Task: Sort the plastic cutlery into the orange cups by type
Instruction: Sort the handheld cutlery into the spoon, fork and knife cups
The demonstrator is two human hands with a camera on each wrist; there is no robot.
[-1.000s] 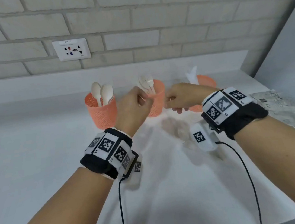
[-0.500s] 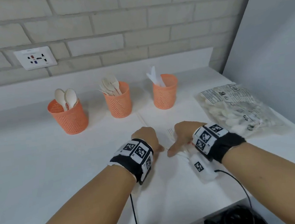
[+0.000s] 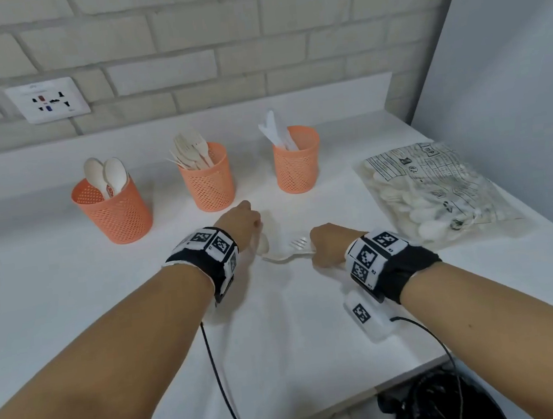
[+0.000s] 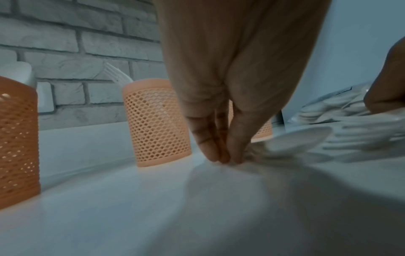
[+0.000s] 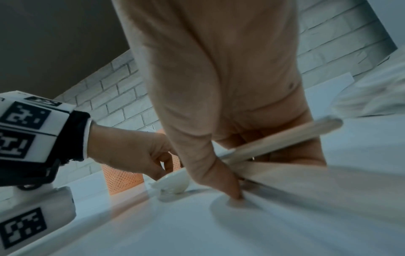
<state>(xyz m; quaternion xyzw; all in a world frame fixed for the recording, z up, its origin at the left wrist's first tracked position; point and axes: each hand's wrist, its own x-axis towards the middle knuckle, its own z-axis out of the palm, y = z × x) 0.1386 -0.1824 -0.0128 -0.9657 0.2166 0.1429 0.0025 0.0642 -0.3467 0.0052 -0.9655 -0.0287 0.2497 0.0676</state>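
Both hands are down on the tabletop (image 3: pixel 144 327) in front of three orange cups: the left cup (image 3: pixel 113 210) holds spoons, the middle cup (image 3: pixel 208 182) forks, the right cup (image 3: pixel 297 162) what look like knives.

The left hand (image 3: pixel 240 223) has its fingers (image 4: pixel 210 147) drawn together, tips on the tabletop, pinching at the spoon (image 4: pixel 300 138). From the left wrist the spoon bowl lies just to the right of the fingertips; the handle is blurred under them, so whether the pinch has closed on it cannot be told for sure.

The right hand (image 3: pixel 329 243) curls round the fork (image 3: pixel 298 244). From the head view its tines point away from the person and its handle runs under the palm; the right wrist view shows a pale handle crossing under the fingers (image 5: pixel 228 183), one fingertip on the tabletop.

The coming move turns on this: spoon and fork lie just beside each other between the two hands, long axes roughly crosswise, the spoon nearer the left hand and the spoon cup further left, the fork cup straight ahead. I judge each hand well placed to lift its own piece without crossing. A bag (image 3: pixel 438 191) of more cutlery lies to the right.
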